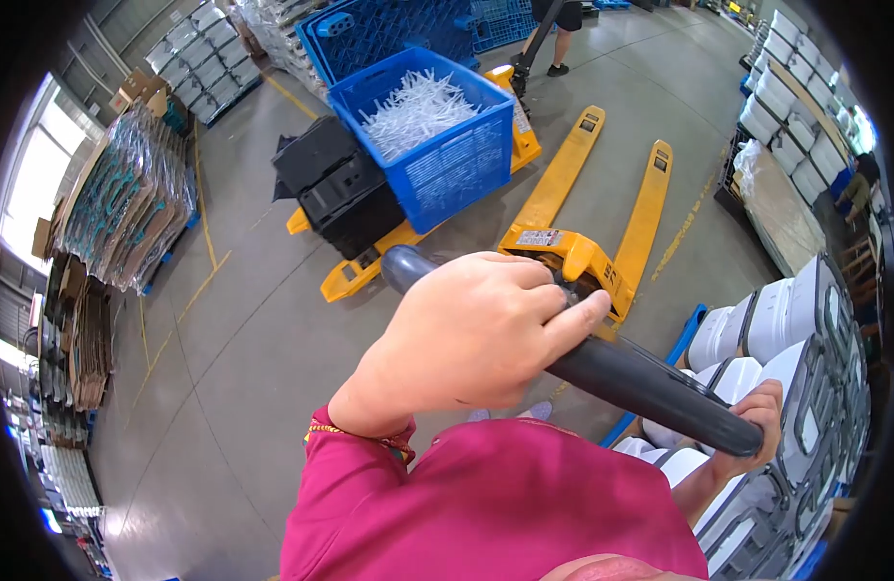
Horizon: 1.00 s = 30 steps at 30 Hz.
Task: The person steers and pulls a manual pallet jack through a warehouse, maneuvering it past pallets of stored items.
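My left hand [476,324] is closed round the left part of a black pallet jack handle [631,382]. At the right end of the same handle, the fingers of my right hand [759,421] are wrapped round the grip. Beyond the handle lies the yellow pallet jack [573,257], its two forks pointing away from me with nothing on them. Left of it, a second yellow pallet jack [345,279] bears black crates [345,184] and a blue bin [456,169] filled with white strips [418,111].
White and grey wrapped goods [757,320] stand close at the right, beside a blue pallet edge. A person in shorts [561,29] stands at the top, near blue crates. Wrapped cardboard stacks [127,198] line the left. Another person [861,184] is at the far right.
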Available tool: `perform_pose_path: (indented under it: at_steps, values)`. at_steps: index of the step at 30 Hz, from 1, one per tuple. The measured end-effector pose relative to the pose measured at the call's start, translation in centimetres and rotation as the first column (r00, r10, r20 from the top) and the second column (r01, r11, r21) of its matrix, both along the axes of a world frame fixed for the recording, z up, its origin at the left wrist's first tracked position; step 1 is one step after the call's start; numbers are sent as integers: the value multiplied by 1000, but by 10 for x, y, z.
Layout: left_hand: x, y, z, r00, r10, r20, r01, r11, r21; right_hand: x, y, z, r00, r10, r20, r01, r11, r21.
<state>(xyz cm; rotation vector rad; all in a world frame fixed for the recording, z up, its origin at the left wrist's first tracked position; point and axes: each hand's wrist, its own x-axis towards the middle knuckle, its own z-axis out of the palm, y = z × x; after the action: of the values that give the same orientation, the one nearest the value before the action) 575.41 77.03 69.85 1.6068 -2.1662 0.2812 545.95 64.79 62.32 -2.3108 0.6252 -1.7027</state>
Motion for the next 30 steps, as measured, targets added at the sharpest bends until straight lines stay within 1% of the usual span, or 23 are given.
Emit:
perform_pose_path:
  at_steps: [2, 4, 6, 7, 9, 11, 12, 14, 16, 18, 19, 20, 22, 23, 25, 27, 28, 30]
  values:
    - [1, 1, 1, 999, -50, 7, 50, 998, -43, -2, 1, -1, 999, -36, 12, 36, 999, -11]
    - [-1, 1, 5, 997, -74, 4, 74, 995, -65, -2, 4, 0, 998, -66, 13, 66, 998, 24]
    - [0, 0, 7, 996, -85, 15, 86, 990, -113, 1, 6, 5, 997, -74, 28, 74, 997, -1]
    - [1, 2, 7, 995, -99, 13, 100, 987, -122, 0, 7, 5, 998, -48, 48, 47, 999, 15]
    - [2, 5, 8, 995, -87, 51, 91, 991, -98, -3, 9, 5, 997, -61, 40, 61, 998, 2]
    - [2, 7, 7, 993, -107, 41, 111, 986, -126, -6, 11, 3, 997, -47, 53, 47, 999, 1]
    - [3, 8, 7, 993, -113, 31, 116, 983, -142, -6, 13, 5, 996, -67, 52, 68, 998, -3]
    - [3, 9, 11, 992, -127, 22, 129, 981, -143, -6, 14, 8, 997, 9, 70, -8, 1000, -23]
    - [2, 9, 16, 989, -148, 16, 149, 979, -137, -6, 13, 8, 995, -57, 88, 58, 998, -12]
    - [2, 8, 22, 993, -95, 70, 103, 986, -131, -6, 12, 10, 993, -46, 108, 44, 999, 23]
    - [1, 7, 26, 994, -83, 65, 90, 990, -110, -6, 11, 11, 994, -44, 103, 42, 999, 21]
    - [2, 5, 25, 992, -107, 72, 114, 988, -109, -7, 9, 12, 994, -43, 98, 41, 999, 19]
    - [4, 1, 23, 994, -78, 79, 90, 983, -157, -11, 5, 11, 992, -30, 123, 25, 999, 43]
    - [4, -1, 25, 995, -85, 51, 91, 986, -140, -10, 3, 12, 991, -19, 131, 14, 999, 38]
    - [5, -7, 27, 993, -109, 52, 116, 980, -161, -9, -2, 14, 989, -22, 143, 17, 999, 34]
    - [6, -12, 30, 993, -116, 34, 120, 978, -171, -9, -8, 16, 983, 73, 166, -82, 996, 44]
    - [6, -15, 31, 991, -130, 39, 135, 976, -169, -8, -11, 17, 984, 59, 171, -67, 997, 45]
    - [8, -25, 35, 994, -101, 40, 107, 974, -198, -6, -21, 21, 987, 43, 152, -53, 997, 61]
